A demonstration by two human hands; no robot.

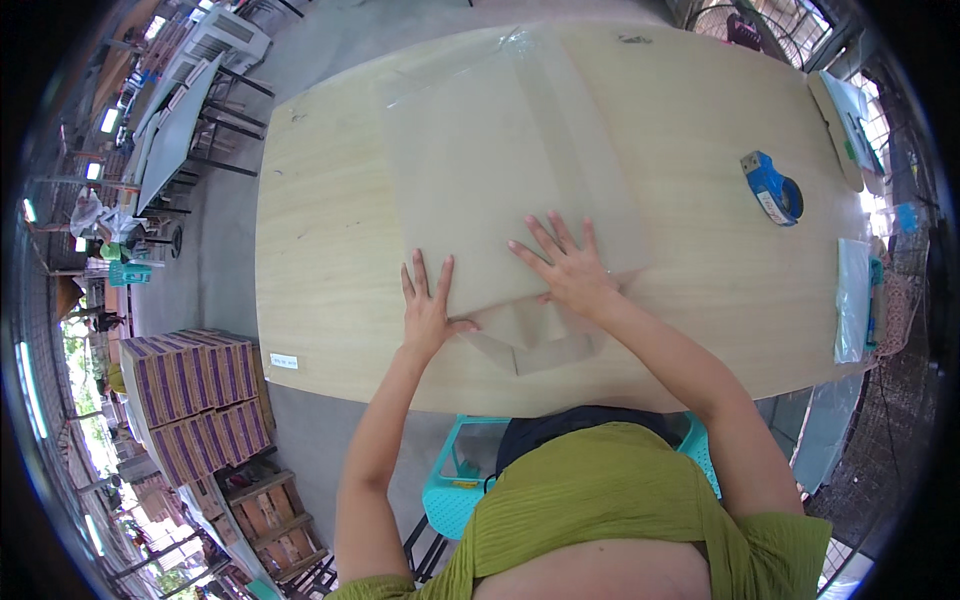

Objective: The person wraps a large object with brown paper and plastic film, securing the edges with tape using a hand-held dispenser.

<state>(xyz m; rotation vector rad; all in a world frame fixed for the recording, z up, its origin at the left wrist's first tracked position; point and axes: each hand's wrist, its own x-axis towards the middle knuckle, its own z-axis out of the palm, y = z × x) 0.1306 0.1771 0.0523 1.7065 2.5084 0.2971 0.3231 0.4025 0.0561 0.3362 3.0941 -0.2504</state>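
Note:
A large clear plastic bag (480,180) lies flat on the pale wooden table (330,240), its long side running away from me. Its near end is partly lifted and creased into a loose flap (545,340). At the left edge of the plastic, my left hand (428,312) rests with fingers stretched and thumb out to the side. My right hand (570,268) presses on the plastic near its right side, fingers spread. Neither hand grips anything that I can see.
A blue tape dispenser (772,188) stands on the table's right side. Flat plastic packs (852,300) lie at the right edge, and a clipboard-like stack (848,125) is farther back. Stacked cartons (195,385) stand on the floor at left. A turquoise stool (455,500) is beneath me.

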